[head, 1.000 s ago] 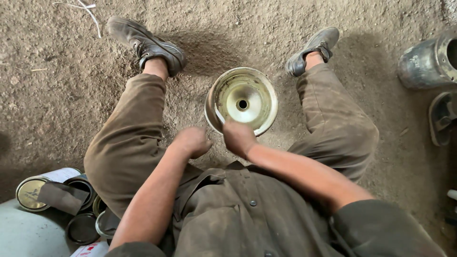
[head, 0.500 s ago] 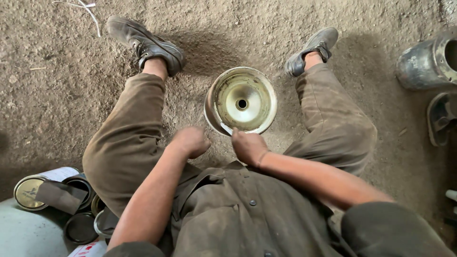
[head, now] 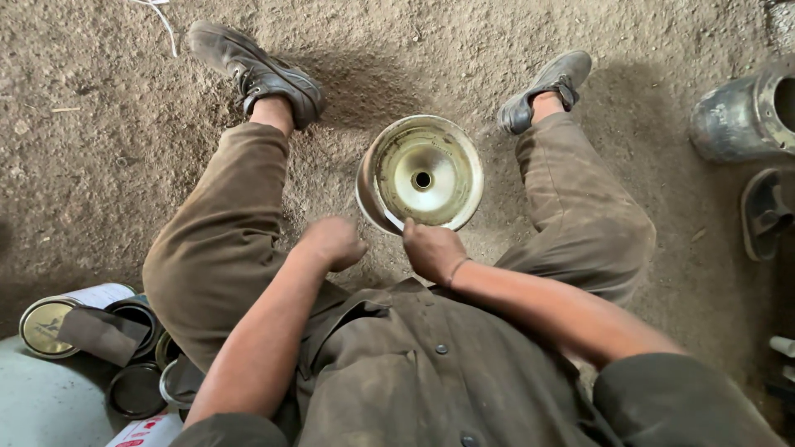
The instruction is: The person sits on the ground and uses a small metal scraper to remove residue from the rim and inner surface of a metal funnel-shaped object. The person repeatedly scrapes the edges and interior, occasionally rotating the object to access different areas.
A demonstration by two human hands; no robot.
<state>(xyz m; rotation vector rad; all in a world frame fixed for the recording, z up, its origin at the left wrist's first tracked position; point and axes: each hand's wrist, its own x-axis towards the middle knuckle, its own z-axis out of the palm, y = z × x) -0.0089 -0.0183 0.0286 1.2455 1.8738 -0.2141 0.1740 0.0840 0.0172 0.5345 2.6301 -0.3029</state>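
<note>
Now: one round metal dish (head: 422, 174), pale brass-coloured, dished with a centre hole, stands on the dirt floor (head: 99, 124) between your legs | your right hand (head: 432, 251) at its near rim, fingers curled, grip unclear | your left hand (head: 333, 242) fisted, apart from it | count: two shoes, several tins (head: 50, 324) lower left.

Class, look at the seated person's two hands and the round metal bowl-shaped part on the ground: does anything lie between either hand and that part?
Nothing visible does. The right hand is already at the near rim of the metal part. The left hand, closed in a fist, sits just beside it, with only bare dirt ground between them.
</note>
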